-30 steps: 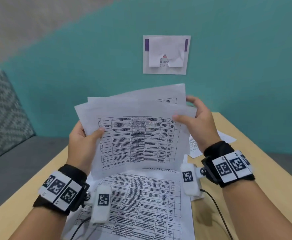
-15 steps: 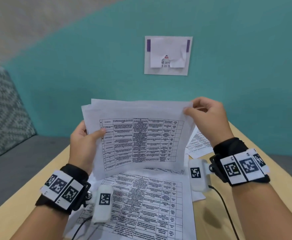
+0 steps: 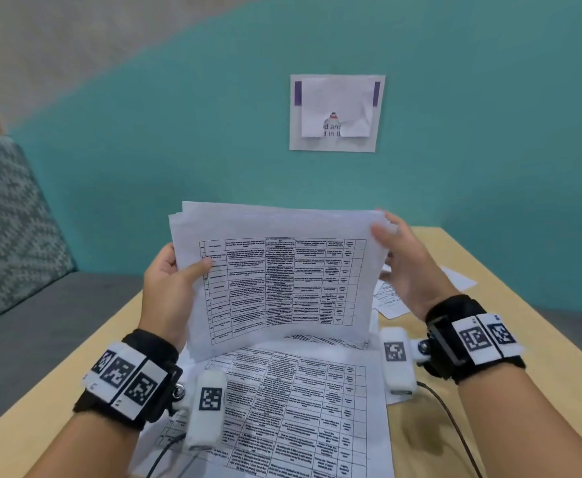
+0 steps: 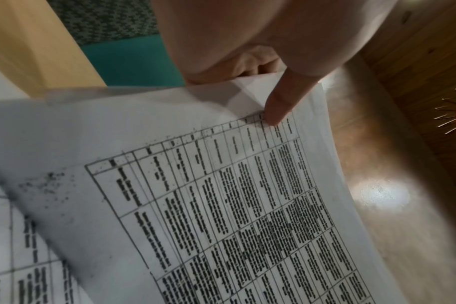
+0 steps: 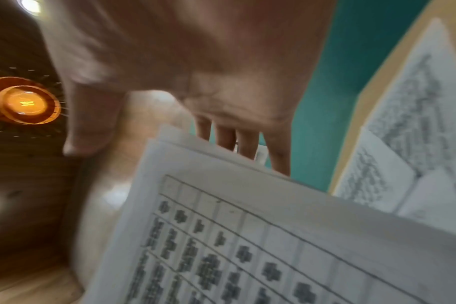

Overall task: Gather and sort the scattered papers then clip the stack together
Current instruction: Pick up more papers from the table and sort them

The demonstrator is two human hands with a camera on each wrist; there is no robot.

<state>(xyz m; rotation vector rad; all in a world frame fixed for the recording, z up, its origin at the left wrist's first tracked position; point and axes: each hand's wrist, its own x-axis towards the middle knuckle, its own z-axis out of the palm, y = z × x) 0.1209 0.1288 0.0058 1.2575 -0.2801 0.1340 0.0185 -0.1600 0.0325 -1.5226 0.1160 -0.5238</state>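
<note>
- Now my left hand (image 3: 168,288) pinches the stack of papers (image 3: 275,277) at its left edge, thumb on the printed front, fingers behind.
- My right hand (image 3: 403,267) sits at the stack's upper right corner, fingers straight behind the sheets, thumb apart from them; it is blurred.
- The stack stands upright at centre frame, above the desk (image 3: 489,305).
- More printed sheets (image 3: 299,408) lie flat below; others (image 3: 391,300) lie at right.
</note>
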